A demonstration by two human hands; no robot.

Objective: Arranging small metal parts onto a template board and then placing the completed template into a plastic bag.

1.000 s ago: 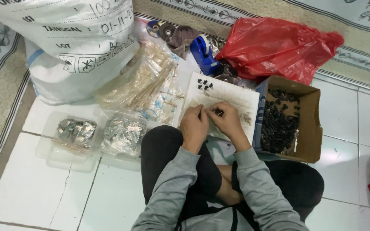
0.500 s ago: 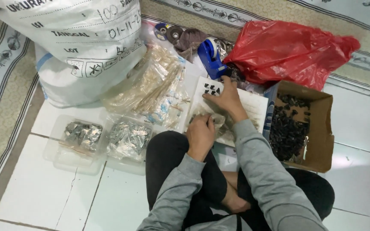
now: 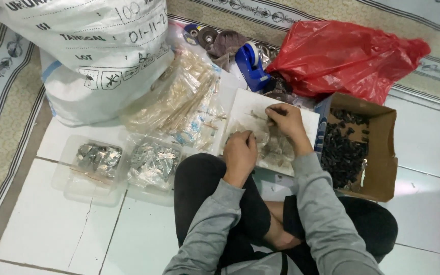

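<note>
- Sitting cross-legged on the white tile floor [image 3: 52, 229], grey sleeves reaching forward over the knees
- left hand [image 3: 239, 153] is curled, fingers pinched together on the near edge of a small clear plastic bag [image 3: 260, 137]
- right hand [image 3: 287, 121] sits just past it, fingertips closed on the far end of that same bag, right over the white board [image 3: 245, 104] it's lying on
- to the right, touching the board, an open cardboard box [image 3: 380, 153] full of small black parts
- to the left, two clear tubs [image 3: 103, 163] of silvery bits, side by side
- behind those, a heap of clear packets [image 3: 184, 102], leaning against a big white sack [image 3: 92, 56]
- farthest out: a blue tape dispenser [image 3: 250, 63] and a red plastic bag [image 3: 342, 53], by the carpet edge
</note>
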